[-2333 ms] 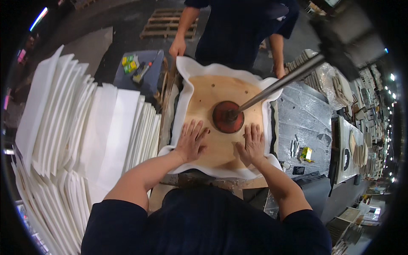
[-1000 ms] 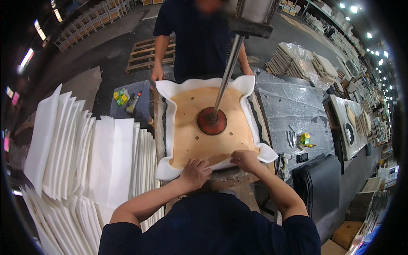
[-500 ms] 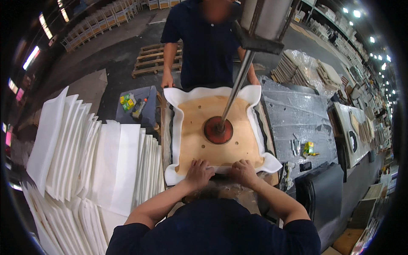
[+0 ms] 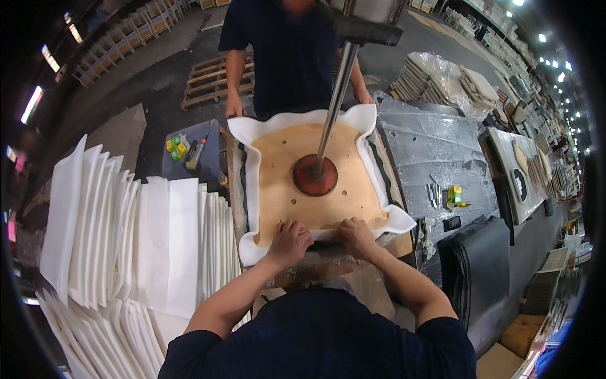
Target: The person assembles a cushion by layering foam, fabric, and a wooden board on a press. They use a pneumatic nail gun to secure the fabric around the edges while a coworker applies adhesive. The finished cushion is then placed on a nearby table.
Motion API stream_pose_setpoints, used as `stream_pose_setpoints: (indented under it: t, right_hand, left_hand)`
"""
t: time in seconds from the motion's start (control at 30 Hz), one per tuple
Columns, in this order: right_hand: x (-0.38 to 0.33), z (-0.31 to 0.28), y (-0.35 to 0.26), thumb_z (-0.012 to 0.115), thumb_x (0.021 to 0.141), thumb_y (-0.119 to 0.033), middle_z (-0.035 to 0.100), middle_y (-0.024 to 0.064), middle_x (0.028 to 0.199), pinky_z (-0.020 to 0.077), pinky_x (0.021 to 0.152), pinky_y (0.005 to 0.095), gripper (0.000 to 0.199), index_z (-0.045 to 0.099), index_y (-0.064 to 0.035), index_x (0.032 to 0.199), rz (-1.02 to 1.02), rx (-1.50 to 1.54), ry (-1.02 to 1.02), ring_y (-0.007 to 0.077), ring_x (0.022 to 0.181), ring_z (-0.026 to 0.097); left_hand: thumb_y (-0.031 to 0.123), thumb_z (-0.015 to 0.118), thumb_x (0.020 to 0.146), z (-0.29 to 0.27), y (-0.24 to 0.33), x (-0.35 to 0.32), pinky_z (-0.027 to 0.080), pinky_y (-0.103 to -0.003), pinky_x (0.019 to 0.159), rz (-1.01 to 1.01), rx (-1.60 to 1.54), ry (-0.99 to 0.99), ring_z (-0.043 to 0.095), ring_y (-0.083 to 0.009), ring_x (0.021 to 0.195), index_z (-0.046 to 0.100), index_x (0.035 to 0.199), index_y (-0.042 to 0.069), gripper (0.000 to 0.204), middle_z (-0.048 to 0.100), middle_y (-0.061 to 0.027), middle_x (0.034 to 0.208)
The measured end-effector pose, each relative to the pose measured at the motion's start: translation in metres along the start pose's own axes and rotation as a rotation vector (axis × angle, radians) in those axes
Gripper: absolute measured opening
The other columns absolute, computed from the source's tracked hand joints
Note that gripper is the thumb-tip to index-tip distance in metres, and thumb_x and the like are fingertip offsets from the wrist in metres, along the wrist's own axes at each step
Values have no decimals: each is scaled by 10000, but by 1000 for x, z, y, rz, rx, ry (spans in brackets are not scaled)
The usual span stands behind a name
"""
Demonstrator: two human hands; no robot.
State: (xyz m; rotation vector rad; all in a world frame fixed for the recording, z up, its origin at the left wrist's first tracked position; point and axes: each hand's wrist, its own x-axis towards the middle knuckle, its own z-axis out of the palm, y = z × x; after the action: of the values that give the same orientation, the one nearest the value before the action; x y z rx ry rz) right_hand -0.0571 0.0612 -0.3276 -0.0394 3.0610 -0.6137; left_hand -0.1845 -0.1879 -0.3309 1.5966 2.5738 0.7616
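A square wooden seat panel [image 4: 274, 189] with several small holes lies on a white foam sheet [image 4: 250, 196]. The foam curls up around its sides and flares at the corners. Black material [image 4: 379, 161] shows under the foam's right side. A round red press plate [image 4: 314, 179] on a steel rod [image 4: 336, 104] rests on the panel's middle. At the near edge, my left hand [image 4: 291, 243] and my right hand [image 4: 356, 238] are closed on the foam, fingers curled over the panel's rim. Their fingertips are partly hidden.
Across the panel stands a co-worker [image 4: 290, 57], arms down toward its far corners. White foam sheets [image 4: 167, 234] are stacked at left. On the right are a wrapped table [image 4: 435, 151] with small tools, and folded black sheets [image 4: 476, 265]. A blue-grey stool [image 4: 211, 158] holds small boxes.
The view has shifted slightly. Between my hands, more of the white foam edge now shows turned up against the panel's near rim. The press plate stays on the panel.
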Motion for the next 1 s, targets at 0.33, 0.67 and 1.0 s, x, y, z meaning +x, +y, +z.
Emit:
stream_pose_setpoints:
  t: [0.33,0.67,1.0]
  right_hand:
    - [-5,7,-1,729,937,-270,665,33,1089,471,920,472,141,779,-200,1048,-52,13,63,297,1090,614]
    - [-9,9,5,712,960,-309,662,33,1100,468,915,461,161,763,-182,1046,-119,50,99,284,1081,606]
    - [-10,5,13,775,899,-338,647,57,1083,476,907,468,210,753,-181,1037,-229,62,134,295,1067,602]
  left_hand:
    - [361,771,932,-3,22,-8,424,-527,1025,-43,99,85,585,-343,1129,703,969,124,250,627,-105,1138]
    - [346,796,906,-4,28,-10,472,-492,1009,-7,91,70,591,-351,1129,730,912,109,246,632,-126,1142]
    - [338,802,893,-5,31,-9,458,-493,1009,63,89,74,606,-341,1121,706,882,118,240,628,-126,1146]
